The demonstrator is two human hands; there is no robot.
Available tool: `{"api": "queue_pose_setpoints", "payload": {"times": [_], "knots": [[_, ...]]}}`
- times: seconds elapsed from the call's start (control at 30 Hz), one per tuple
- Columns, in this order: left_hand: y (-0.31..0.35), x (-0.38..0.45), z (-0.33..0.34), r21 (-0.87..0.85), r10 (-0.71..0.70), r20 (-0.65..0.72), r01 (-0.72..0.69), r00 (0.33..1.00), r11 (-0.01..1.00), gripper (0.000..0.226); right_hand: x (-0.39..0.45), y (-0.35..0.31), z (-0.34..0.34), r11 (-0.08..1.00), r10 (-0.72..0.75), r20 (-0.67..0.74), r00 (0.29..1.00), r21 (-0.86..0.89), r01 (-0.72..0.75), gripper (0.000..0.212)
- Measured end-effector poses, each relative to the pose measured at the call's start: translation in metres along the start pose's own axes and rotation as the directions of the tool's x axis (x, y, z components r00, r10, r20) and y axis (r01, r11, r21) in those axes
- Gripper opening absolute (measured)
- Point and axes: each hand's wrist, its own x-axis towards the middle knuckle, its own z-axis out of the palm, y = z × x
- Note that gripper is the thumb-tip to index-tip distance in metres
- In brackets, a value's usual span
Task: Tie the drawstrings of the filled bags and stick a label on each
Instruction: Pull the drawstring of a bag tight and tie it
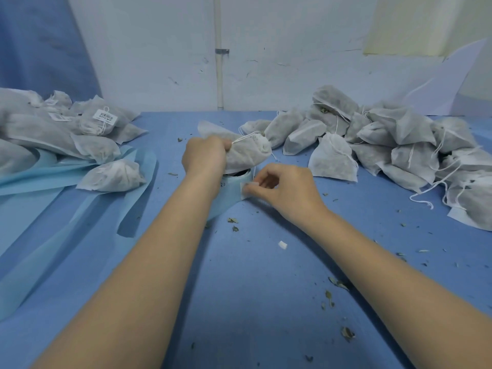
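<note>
My left hand (203,155) grips a filled white mesh bag (243,155) above the table's middle, its drawstring neck gathered and pointing right. Just below the bag stands a roll of light blue label backing (234,182). My right hand (286,186) pinches a small white label (246,189) at the roll's right edge. A heap of filled bags with loose drawstrings (386,150) lies at the right. At the left lies a pile of bags (66,134), some carrying barcode labels (105,117).
Long strips of light blue backing paper (40,179) trail across the left side of the blue table (266,288). Dried leaf bits (338,284) and a small white scrap (282,245) are scattered on the table. A white wall stands behind.
</note>
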Motion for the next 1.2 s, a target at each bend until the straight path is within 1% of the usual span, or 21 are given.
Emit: {"api": "queue_pose_setpoints", "payload": {"times": [0.1, 0.13, 0.17, 0.2, 0.23, 0.3, 0.33, 0.4, 0.47, 0.53, 0.6, 0.77, 0.83, 0.9, 0.93, 1.0, 1.03, 1.07, 1.13, 1.2], "knots": [[0.000, 0.002, -0.001, 0.011, 0.008, 0.003, -0.008, 1.000, 1.000, 0.028, -0.005, -0.013, -0.012, 0.995, -0.059, 0.221, 0.974, -0.072, 0.076, 0.023], [0.001, 0.003, -0.002, 0.010, 0.013, 0.004, -0.013, 1.000, 1.000, 0.027, -0.006, -0.018, -0.017, 0.994, -0.063, 0.282, 0.957, -0.072, 0.087, 0.023], [0.002, 0.002, -0.003, 0.010, 0.037, 0.001, -0.037, 0.999, 0.999, 0.024, -0.006, -0.023, -0.024, 0.994, -0.070, 0.313, 0.947, -0.057, 0.093, 0.022], [0.003, 0.001, -0.004, 0.013, 0.083, 0.001, -0.083, 0.997, 0.996, 0.019, -0.005, -0.028, -0.031, 0.995, -0.084, 0.308, 0.948, -0.026, 0.096, 0.020], [0.004, 0.000, -0.006, 0.006, 0.150, 0.018, -0.150, 0.988, 0.989, 0.015, -0.004, -0.032, -0.039, 0.995, -0.101, 0.273, 0.957, 0.014, 0.101, 0.020], [0.007, -0.006, -0.010, -0.076, 0.283, 0.112, -0.276, 0.952, 0.958, 0.008, 0.001, -0.039, -0.054, 0.988, -0.143, 0.160, 0.977, 0.086, 0.130, 0.019], [0.009, -0.010, -0.012, -0.134, 0.331, 0.178, -0.310, 0.927, 0.941, 0.005, 0.003, -0.041, -0.061, 0.984, -0.163, 0.104, 0.981, 0.095, 0.153, 0.019], [0.012, -0.016, -0.013, -0.204, 0.381, 0.284, -0.333, 0.880, 0.921, 0.008, 0.007, -0.044, -0.070, 0.980, -0.190, 0.012, 0.982, 0.057, 0.189, 0.019], [0.014, -0.020, -0.011, -0.195, 0.389, 0.365, -0.339, 0.846, 0.920, 0.008, 0.010, -0.044, -0.075, 0.979, -0.205, -0.042, 0.978, -0.005, 0.205, 0.019], [0.015, -0.026, -0.008, -0.183, 0.393, 0.438, -0.348, 0.809, 0.920, 0.010, 0.012, -0.043, -0.078, 0.978, -0.206, -0.061, 0.977, -0.056, 0.203, 0.018], [0.015, -0.029, -0.007, -0.178, 0.396, 0.495, -0.355, 0.774, 0.918, 0.011, 0.012, -0.039, -0.081, 0.979, -0.194, -0.076, 0.978, -0.072, 0.189, 0.019], [0.015, -0.032, -0.006, -0.182, 0.389, 0.584, -0.353, 0.712, 0.918, 0.020, 0.013, -0.033, -0.087, 0.989, -0.147, -0.068, 0.987, -0.035, 0.145, 0.019], [0.016, -0.032, -0.007, -0.187, 0.387, 0.607, -0.349, 0.694, 0.918, 0.019, 0.013, -0.032, -0.087, 0.993, -0.116, -0.059, 0.992, 0.017, 0.117, 0.019], [0.016, -0.032, -0.008, -0.203, 0.383, 0.633, -0.334, 0.673, 0.921, 0.020, 0.013, -0.032, -0.085, 0.990, -0.090, -0.047, 0.995, 0.108, 0.095, 0.018], [0.017, -0.033, -0.009, -0.213, 0.376, 0.642, -0.315, 0.668, 0.925, 0.021, 0.012, -0.031, -0.084, 0.983, -0.080, -0.043, 0.996, 0.160, 0.086, 0.020], [0.018, -0.033, -0.009, -0.222, 0.365, 0.647, -0.292, 0.670, 0.930, 0.030, 0.011, -0.030, -0.083, 0.961, -0.049, -0.041, 0.998, 0.271, 0.058, 0.033], [0.018, -0.033, -0.008, -0.213, 0.361, 0.647, -0.296, 0.671, 0.931, 0.034, 0.011, -0.029, -0.083, 0.948, -0.028, -0.040, 0.999, 0.315, 0.039, 0.039], [0.018, -0.033, -0.008, -0.199, 0.360, 0.647, -0.306, 0.672, 0.931, 0.037, 0.011, -0.028, -0.082, 0.940, -0.015, -0.040, 0.999, 0.341, 0.027, 0.042], [0.016, -0.035, -0.005, -0.173, 0.372, 0.639, -0.346, 0.673, 0.922, 0.041, 0.010, -0.028, -0.081, 0.937, -0.009, -0.033, 0.999, 0.349, 0.020, 0.036], [0.014, -0.038, -0.002, -0.170, 0.383, 0.601, -0.356, 0.702, 0.919, 0.046, 0.010, -0.027, -0.081, 0.924, -0.016, -0.023, 1.000, 0.381, 0.024, 0.025]]}}
